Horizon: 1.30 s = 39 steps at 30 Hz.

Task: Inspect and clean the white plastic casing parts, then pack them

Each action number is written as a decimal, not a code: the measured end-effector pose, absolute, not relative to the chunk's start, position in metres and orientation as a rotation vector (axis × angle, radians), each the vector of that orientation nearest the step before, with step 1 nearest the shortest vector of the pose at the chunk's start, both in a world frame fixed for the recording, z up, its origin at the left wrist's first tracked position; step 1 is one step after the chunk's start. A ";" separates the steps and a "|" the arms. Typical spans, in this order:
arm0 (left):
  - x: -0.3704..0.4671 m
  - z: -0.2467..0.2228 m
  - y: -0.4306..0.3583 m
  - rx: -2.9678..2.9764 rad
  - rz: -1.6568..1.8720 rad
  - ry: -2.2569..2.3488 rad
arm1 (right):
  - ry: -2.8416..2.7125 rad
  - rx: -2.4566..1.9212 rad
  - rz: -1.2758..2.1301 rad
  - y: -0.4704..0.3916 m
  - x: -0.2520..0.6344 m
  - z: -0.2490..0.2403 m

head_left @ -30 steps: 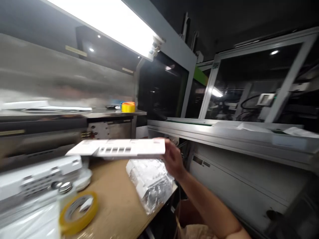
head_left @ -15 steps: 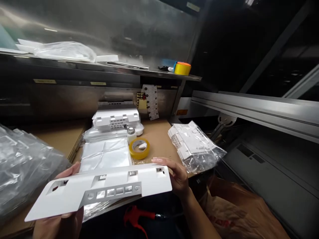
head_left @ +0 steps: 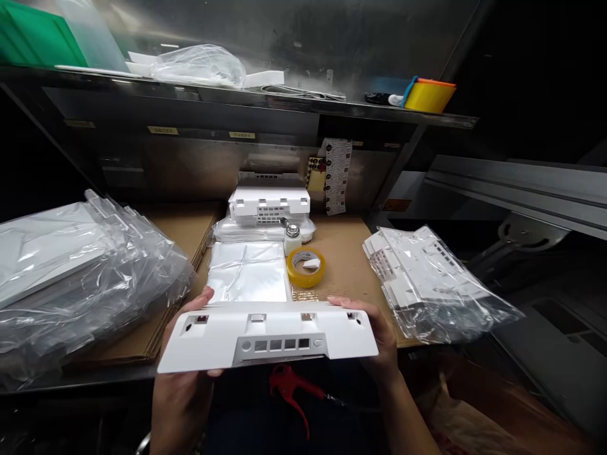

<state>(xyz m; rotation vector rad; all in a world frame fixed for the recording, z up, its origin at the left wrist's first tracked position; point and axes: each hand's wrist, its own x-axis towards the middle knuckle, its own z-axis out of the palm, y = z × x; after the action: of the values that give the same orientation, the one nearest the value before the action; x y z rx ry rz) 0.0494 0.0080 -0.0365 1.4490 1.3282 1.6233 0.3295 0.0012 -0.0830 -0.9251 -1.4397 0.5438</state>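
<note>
I hold a long white plastic panel (head_left: 268,335) flat in front of me, just over the near edge of the brown workbench (head_left: 348,253). It has a grey strip with a row of small square holes on its front. My left hand (head_left: 183,385) grips its left end from below, thumb on the top edge. My right hand (head_left: 379,344) holds the right end, fingers curled over the far edge. Beyond the panel lie a flat clear plastic bag (head_left: 249,278) and a roll of yellow tape (head_left: 306,266).
A stack of bagged white panels (head_left: 71,265) fills the left of the bench. Another bagged bundle (head_left: 427,281) lies at right. More white panels (head_left: 269,203) and a small bottle (head_left: 293,235) stand at the back. A red-handled tool (head_left: 289,385) hangs below. A shelf (head_left: 284,104) runs overhead.
My view swung from the machine on the right down to the bench. The panel came down toward me, my left hand took its left end, and it now sits level and centred.
</note>
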 end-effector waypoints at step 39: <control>0.058 -0.042 0.003 1.297 1.687 1.169 | -1.337 -0.923 0.561 -0.003 0.332 -0.096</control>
<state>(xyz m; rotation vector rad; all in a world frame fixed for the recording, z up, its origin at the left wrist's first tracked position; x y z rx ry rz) 0.0583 0.0028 -0.0418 1.2969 1.1685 1.6868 0.3320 -0.0032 -0.0956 -0.9229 -1.3370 0.5615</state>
